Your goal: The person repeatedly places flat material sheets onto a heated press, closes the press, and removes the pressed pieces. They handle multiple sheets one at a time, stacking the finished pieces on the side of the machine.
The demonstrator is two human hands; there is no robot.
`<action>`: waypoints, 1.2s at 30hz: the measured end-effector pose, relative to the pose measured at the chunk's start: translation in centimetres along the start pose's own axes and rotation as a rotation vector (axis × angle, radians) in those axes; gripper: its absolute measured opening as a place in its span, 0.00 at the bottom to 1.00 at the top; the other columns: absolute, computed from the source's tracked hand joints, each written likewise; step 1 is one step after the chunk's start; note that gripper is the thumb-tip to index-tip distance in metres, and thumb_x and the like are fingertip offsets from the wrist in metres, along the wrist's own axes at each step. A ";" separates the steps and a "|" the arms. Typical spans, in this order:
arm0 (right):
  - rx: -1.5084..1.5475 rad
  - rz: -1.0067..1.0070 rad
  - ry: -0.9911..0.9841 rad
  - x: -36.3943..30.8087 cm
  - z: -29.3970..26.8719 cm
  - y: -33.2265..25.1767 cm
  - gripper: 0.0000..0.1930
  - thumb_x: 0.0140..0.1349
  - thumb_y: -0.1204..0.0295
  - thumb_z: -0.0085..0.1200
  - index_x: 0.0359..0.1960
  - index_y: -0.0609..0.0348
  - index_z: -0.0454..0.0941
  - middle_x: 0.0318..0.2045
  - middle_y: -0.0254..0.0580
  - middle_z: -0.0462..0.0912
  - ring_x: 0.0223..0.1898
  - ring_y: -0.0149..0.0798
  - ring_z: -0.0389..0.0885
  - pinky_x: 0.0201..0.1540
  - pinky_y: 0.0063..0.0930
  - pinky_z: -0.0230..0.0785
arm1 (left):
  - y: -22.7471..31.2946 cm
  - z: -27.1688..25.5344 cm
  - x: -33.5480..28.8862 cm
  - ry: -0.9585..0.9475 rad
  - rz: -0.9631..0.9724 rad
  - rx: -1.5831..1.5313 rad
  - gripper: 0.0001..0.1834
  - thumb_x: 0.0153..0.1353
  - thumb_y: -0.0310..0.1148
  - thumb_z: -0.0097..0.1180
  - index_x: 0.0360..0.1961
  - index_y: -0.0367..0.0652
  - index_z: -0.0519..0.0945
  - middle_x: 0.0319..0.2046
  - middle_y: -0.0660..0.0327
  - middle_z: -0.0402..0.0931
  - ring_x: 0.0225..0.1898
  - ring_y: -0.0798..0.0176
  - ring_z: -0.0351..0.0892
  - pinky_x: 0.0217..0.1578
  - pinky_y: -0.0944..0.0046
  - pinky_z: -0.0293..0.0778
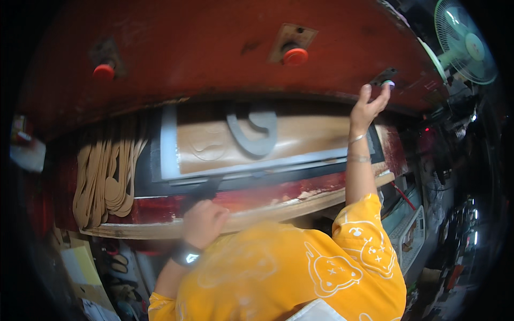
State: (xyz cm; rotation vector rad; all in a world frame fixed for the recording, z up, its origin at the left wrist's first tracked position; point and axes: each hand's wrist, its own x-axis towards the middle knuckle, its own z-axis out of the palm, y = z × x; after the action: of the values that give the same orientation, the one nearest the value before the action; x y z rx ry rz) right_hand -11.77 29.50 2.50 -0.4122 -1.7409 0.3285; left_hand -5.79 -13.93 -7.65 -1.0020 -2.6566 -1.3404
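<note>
My right hand is stretched up to the red machine's front, fingers apart and one fingertip at a small round button. Lower and to the left, my left hand is curled at the front edge of the bed, beside a dark, blurred strip; whether it grips anything is hidden. Between and beyond the hands lies a tan sheet on a white board. A grey curved cutting die rests on the sheet, and a curved outline shows to its left.
A red machine head with two red mushroom buttons overhangs the bed. Tan cut pieces are piled at the bed's left. A wooden strip edges the front. A green fan and white basket stand right.
</note>
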 end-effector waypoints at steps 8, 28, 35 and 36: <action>0.045 0.181 0.075 4.3 -2.1 4.6 0.40 0.66 0.49 0.45 0.68 0.66 0.46 0.67 0.64 0.50 0.68 0.57 0.47 0.69 0.45 0.41 | -1.1 0.9 -0.6 0.097 0.010 0.100 0.06 0.54 0.31 0.61 0.25 0.41 0.79 0.22 0.57 0.71 0.24 0.56 0.75 0.25 0.61 0.69; 0.138 -0.282 -1.239 -17.0 -16.5 -6.8 0.20 0.53 0.62 0.60 0.47 0.57 0.78 0.39 0.52 0.76 0.44 0.53 0.71 0.51 0.43 0.64 | -1.4 1.9 -0.9 0.157 -0.066 0.308 0.18 0.56 0.39 0.59 0.16 0.38 0.75 0.20 0.54 0.69 0.28 0.49 0.73 0.29 0.52 0.68; 0.111 -0.236 -1.368 -15.9 -16.3 -7.0 0.24 0.53 0.60 0.61 0.48 0.62 0.76 0.41 0.55 0.76 0.46 0.56 0.73 0.52 0.42 0.66 | -0.7 2.0 -0.6 0.144 -0.094 0.376 0.18 0.57 0.41 0.57 0.16 0.39 0.74 0.22 0.54 0.70 0.31 0.48 0.74 0.31 0.51 0.69; 0.088 -0.230 -1.453 -15.0 -15.9 -7.1 0.23 0.53 0.60 0.61 0.48 0.62 0.77 0.41 0.55 0.76 0.46 0.56 0.73 0.52 0.42 0.66 | -0.6 1.8 -0.5 0.134 -0.099 0.367 0.18 0.57 0.41 0.57 0.16 0.39 0.74 0.22 0.55 0.70 0.31 0.49 0.74 0.31 0.51 0.70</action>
State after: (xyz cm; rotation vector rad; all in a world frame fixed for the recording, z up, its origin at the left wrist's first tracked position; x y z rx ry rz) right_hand 5.81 16.36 -4.31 0.2096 -3.1233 0.6055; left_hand -5.19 -13.13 -9.38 -0.7199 -2.7359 -0.8460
